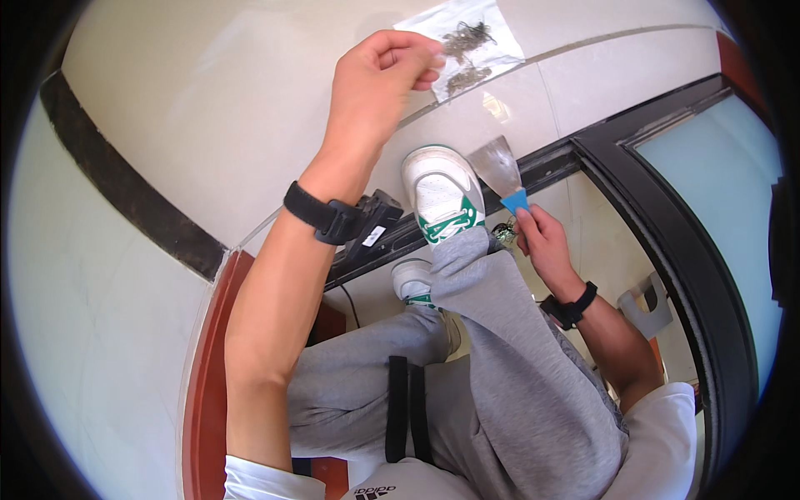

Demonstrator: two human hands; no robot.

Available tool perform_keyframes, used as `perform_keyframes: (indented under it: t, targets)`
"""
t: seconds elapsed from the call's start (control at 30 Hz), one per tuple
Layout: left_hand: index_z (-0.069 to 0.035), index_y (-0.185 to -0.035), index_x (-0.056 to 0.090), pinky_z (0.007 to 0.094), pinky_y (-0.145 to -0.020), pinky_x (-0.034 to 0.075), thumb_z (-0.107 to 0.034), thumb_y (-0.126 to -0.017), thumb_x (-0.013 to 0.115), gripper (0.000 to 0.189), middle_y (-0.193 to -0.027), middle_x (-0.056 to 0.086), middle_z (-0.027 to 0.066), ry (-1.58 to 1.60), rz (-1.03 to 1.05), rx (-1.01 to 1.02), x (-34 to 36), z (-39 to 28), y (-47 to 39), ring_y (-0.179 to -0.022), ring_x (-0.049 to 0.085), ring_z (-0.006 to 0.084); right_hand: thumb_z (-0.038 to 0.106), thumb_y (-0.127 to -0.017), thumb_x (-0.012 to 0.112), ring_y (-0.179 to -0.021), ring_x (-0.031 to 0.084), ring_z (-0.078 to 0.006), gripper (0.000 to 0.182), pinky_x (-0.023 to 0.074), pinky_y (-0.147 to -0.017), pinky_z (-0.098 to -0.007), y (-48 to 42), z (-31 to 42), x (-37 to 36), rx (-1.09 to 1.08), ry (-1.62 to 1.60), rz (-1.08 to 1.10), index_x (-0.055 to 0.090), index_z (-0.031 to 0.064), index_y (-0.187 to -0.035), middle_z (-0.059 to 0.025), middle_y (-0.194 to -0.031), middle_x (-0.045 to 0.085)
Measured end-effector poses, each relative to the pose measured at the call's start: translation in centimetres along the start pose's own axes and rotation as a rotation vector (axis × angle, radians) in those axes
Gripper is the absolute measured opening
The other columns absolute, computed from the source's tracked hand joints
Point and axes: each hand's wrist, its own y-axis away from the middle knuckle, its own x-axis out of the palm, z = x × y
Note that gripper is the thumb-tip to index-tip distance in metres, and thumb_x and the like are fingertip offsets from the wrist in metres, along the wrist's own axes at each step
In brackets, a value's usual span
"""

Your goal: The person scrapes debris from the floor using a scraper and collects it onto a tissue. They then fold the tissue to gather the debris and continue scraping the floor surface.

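Observation:
My left hand (397, 72) hovers by the left edge of a white tissue (500, 28) on the tiled floor, its fingertips pinched together. Whether a bit of debris is between them I cannot tell. Two clumps of dark hair and grey dirt (469, 39) lie on the tissue. My right hand (547, 240) grips the blue handle of a putty knife (499, 165); the wide metal blade points up and away from me, beside my white and green shoe (440, 187). A dark tangle of hair-like strands (504, 230) shows just left of my right fingers.
A black metal door track (553, 167) crosses the floor beneath my raised foot. To the right stands a black-framed glass door (706, 169). A red-brown skirting (215, 344) runs along the left wall. A grey object with a cut-out (647, 306) sits beyond my right forearm.

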Motion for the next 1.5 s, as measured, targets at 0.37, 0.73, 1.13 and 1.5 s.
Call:
perform_keyframes:
  t: [0.37, 0.73, 1.13, 1.5]
  targets:
    - [-0.001, -0.109, 0.071, 0.0343, -0.091, 0.056, -0.034, -0.118, 0.04, 0.046, -0.095, 0.072, 0.0074, -0.03, 0.07, -0.115, -2.6, 3.0, 1.0, -0.092, 0.069, 0.0184, 0.031, -0.115, 0.058, -0.056, 0.046, -0.0055, 0.036, 0.0335, -0.052, -0.0263, -3.1, 5.4, 1.2, -0.186, -0.069, -0.043, 0.063, 0.0053, -0.09, 0.0034, -0.063, 0.051]
    - [-0.015, -0.068, 0.041, 0.0315, -0.056, 0.027, -0.028, -0.105, 0.057, 0.043, -0.065, 0.038, -0.0076, -0.333, 0.021, -0.415, -8.8, 9.6, 5.6, -0.06, 0.031, 0.0073, 0.029, -0.115, 0.059, -0.053, 0.043, -0.005, 0.036, 0.0319, -0.051, -0.0267, -0.8, 0.0, -1.2, -0.082, 0.096, -0.025, 0.06, 0.0051, -0.088, 0.003, -0.061, 0.049]
    - [0.003, -0.064, 0.05, 0.0427, -0.057, 0.038, -0.032, -0.096, 0.059, 0.049, -0.056, 0.042, 0.0057, -0.785, 0.112, -0.36, -9.0, 12.3, 6.9, -0.056, 0.041, 0.0147, 0.027, -0.115, 0.058, -0.054, 0.042, -0.0042, 0.035, 0.0311, -0.05, -0.0264, -1.2, 0.9, -2.2, -0.116, 0.061, -0.037, 0.06, 0.0065, -0.086, 0.0041, -0.061, 0.049]
    - [0.008, -0.071, 0.058, 0.0493, -0.063, 0.045, -0.038, -0.096, 0.06, 0.052, -0.06, 0.051, 0.0222, -0.759, 0.101, -0.36, -8.8, 13.0, 6.9, -0.056, 0.049, 0.0334, 0.034, -0.117, 0.053, -0.055, 0.044, -0.0065, 0.039, 0.0329, -0.053, -0.0259, -5.0, 5.7, 3.2, -0.192, 0.025, 0.003, 0.06, 0.0063, -0.091, 0.0017, -0.061, 0.05]
